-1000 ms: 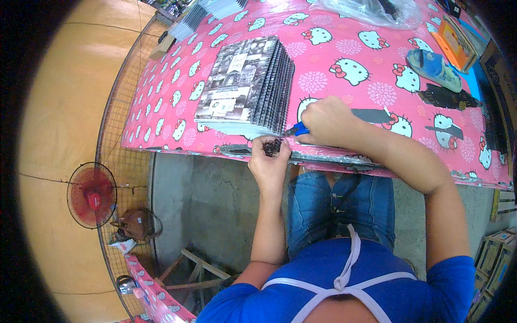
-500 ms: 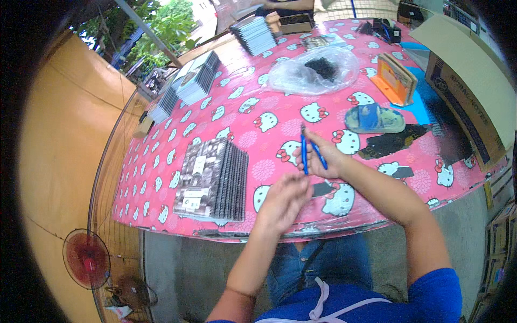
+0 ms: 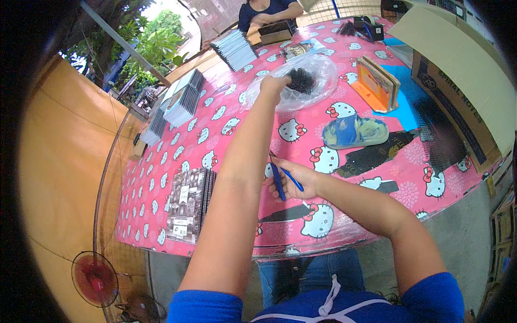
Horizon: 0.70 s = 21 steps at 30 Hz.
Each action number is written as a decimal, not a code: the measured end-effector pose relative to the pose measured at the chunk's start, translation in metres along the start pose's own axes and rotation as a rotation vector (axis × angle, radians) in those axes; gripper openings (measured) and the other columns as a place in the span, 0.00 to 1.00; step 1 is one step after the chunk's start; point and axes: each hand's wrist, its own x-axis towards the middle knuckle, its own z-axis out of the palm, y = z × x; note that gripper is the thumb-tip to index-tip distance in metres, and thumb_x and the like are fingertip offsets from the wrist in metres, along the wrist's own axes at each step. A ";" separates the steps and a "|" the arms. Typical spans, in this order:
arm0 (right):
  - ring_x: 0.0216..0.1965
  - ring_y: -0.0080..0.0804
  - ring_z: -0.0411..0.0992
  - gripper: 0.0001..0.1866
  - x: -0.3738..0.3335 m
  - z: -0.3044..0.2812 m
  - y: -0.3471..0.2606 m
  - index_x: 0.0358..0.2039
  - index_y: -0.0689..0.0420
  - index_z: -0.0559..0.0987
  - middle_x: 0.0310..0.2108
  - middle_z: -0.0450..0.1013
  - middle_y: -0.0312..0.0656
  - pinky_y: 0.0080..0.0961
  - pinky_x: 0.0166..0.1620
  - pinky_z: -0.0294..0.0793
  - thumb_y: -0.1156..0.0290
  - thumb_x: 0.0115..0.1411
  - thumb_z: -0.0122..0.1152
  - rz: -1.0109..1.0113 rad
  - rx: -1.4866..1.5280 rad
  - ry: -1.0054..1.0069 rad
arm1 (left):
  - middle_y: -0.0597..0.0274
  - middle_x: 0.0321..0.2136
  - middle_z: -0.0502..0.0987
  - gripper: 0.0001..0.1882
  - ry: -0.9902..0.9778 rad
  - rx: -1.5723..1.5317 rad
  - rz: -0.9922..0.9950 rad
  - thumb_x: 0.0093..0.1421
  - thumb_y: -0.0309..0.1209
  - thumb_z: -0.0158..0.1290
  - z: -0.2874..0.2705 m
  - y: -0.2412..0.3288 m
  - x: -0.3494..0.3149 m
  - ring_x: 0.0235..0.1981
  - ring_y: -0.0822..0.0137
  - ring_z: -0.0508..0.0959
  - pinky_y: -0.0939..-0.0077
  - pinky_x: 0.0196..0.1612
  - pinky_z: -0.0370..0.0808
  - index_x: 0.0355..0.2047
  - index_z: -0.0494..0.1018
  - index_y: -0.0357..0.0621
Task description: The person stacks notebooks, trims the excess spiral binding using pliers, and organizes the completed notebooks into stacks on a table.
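My left arm stretches far over the table, and my left hand (image 3: 276,88) is at a heap of thin black wiry pieces (image 3: 301,81) in a clear plastic bag (image 3: 323,91). Its fingertips meet the heap's left edge; how they are bent is mostly hidden. Closer to me, my right hand (image 3: 299,182) is closed around blue-handled pliers (image 3: 278,183), their jaws pointing away from me. Left of my left forearm lies a stack of spiral-bound notebooks (image 3: 186,204) with dark photo-patterned covers, partly hidden by the arm.
More notebook stacks (image 3: 183,99) stand along the far left side, another (image 3: 234,49) at the back. A blue-and-cream slipper (image 3: 355,132), an orange-and-wood stand (image 3: 377,86) and a large cardboard box (image 3: 452,102) are on the right. Another person (image 3: 269,13) sits across the table.
My left hand has moved from beside the pliers forward to the black heap in the bag. My right hand keeps the pliers. The view has shifted, bringing the other person more into sight.
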 end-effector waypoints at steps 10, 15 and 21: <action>0.29 0.38 0.75 0.35 0.002 -0.015 0.002 0.32 0.62 0.77 0.26 0.76 0.45 0.38 0.36 0.76 0.35 0.56 0.47 -0.001 0.031 -0.007 | 0.49 0.45 0.75 0.37 -0.169 0.567 0.624 0.47 0.52 0.61 -0.074 0.004 -0.167 0.46 0.58 0.75 0.66 0.49 0.71 0.49 0.71 0.36; 0.29 0.42 0.75 0.29 -0.012 0.006 0.013 0.35 0.59 0.74 0.28 0.75 0.47 0.44 0.36 0.75 0.42 0.60 0.46 -0.202 0.053 0.172 | 0.45 0.48 0.73 0.41 -0.087 0.759 0.517 0.47 0.57 0.60 -0.181 -0.037 -0.247 0.49 0.55 0.74 0.69 0.52 0.70 0.52 0.68 0.38; 0.29 0.36 0.75 0.17 -0.008 0.053 0.050 0.41 0.56 0.68 0.31 0.71 0.44 0.36 0.27 0.76 0.55 0.63 0.48 -0.119 -0.354 -0.013 | 0.49 0.63 0.53 0.50 0.114 1.140 0.550 0.45 0.70 0.48 -0.236 -0.157 -0.257 0.64 0.49 0.52 0.30 0.58 0.43 0.62 0.56 0.56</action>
